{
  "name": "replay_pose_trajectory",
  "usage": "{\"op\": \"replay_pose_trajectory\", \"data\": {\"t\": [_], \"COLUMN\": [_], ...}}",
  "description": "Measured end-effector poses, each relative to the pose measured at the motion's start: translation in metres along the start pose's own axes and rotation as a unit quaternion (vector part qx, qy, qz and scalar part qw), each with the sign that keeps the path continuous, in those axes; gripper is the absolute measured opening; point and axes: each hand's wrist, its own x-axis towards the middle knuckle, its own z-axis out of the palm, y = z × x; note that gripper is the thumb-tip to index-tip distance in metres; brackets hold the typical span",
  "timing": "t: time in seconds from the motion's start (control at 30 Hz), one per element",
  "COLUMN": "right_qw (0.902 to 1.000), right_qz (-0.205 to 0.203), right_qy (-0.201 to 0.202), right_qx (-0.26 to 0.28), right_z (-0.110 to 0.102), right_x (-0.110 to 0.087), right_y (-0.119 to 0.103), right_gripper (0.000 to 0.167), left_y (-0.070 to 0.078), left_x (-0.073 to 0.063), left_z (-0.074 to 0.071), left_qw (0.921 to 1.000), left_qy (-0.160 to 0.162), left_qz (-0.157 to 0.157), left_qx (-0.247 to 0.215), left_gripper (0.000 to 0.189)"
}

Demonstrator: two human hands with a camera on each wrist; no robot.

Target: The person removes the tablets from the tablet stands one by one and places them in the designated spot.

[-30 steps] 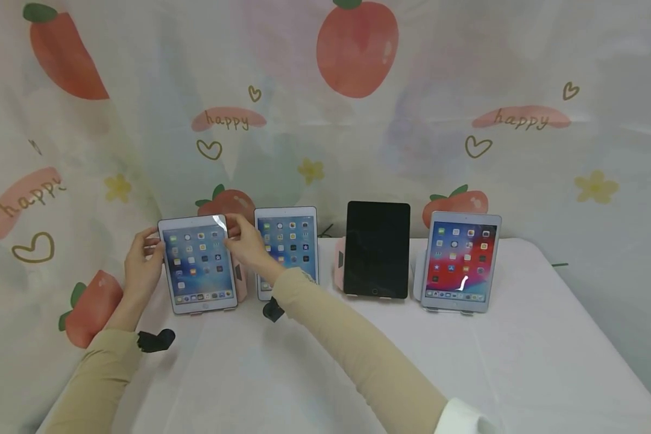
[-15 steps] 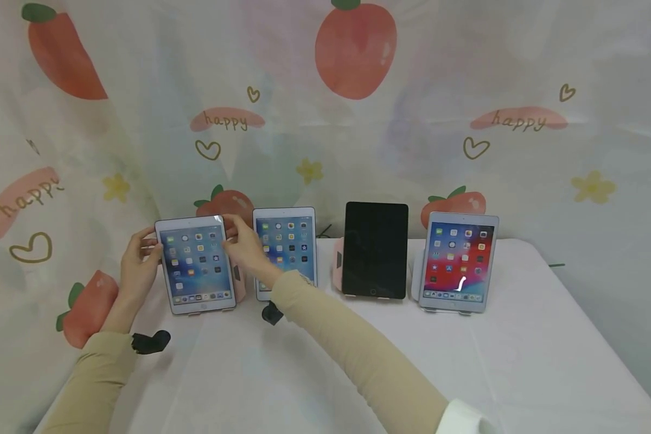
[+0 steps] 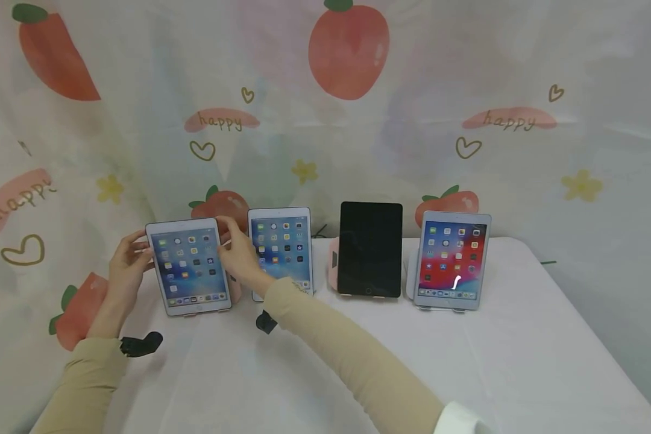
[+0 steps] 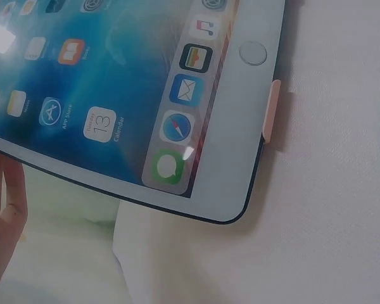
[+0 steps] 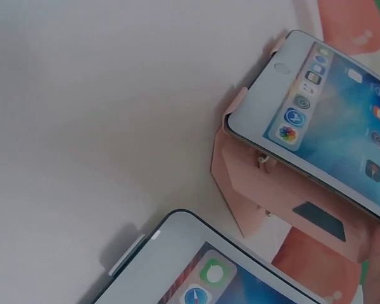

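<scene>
The leftmost tablet (image 3: 189, 263), white-bezelled with a lit home screen, rests on a pink stand (image 5: 285, 190), tilted slightly to the left. My left hand (image 3: 128, 263) holds its upper left edge, thumb near the front and fingers reaching behind. My right hand (image 3: 240, 253) grips the upper right edge, thumb at the border and other fingers partly hidden behind. In the left wrist view, the fingers (image 4: 6, 199) lie beside the tablet's rim. The right wrist view shows the same tablet's lower right corner above the pink stand, with only a sliver of hand at the right edge.
A second white tablet (image 3: 281, 247) stands close by, partly behind the right hand and forearm. Farther right are a black tablet (image 3: 370, 249) with a dark screen and a silver tablet (image 3: 452, 260) with a red-blue screen. A white cloth (image 3: 325, 374) covers the table.
The whole head view has shifted slightly left. The leftmost tablet's top edge has moved a little farther left and down with both hands, and the glare on its upper right corner has gone.
</scene>
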Motion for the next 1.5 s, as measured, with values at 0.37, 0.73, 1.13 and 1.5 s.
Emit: {"op": "replay_pose_trajectory", "data": {"t": [0.37,0.73,1.13,1.5], "right_qw": [0.9997,0.9992,0.9989,0.9974], "right_qz": [-0.005,-0.021,-0.044,-0.055], "right_qy": [0.011,0.029,0.019,0.003], "right_qx": [-0.019,-0.020,0.002,0.047], "right_z": [0.003,0.000,-0.009,-0.019], "right_x": [-0.006,-0.007,-0.014,-0.032], "right_y": [0.001,-0.002,-0.009,-0.013], "right_gripper": [0.059,0.058,0.057,0.057], "left_y": [-0.001,0.009,0.025,0.036], "left_x": [-0.005,-0.008,-0.019,-0.037], "left_z": [-0.002,0.001,0.000,-0.001], "left_qw": [0.9932,0.9829,0.9822,0.9830], "left_qy": [-0.004,0.009,0.013,0.001], "left_qz": [0.000,-0.017,-0.020,0.003], "left_qx": [-0.117,-0.183,-0.186,-0.183], "left_gripper": [0.042,0.043,0.042,0.043]}}
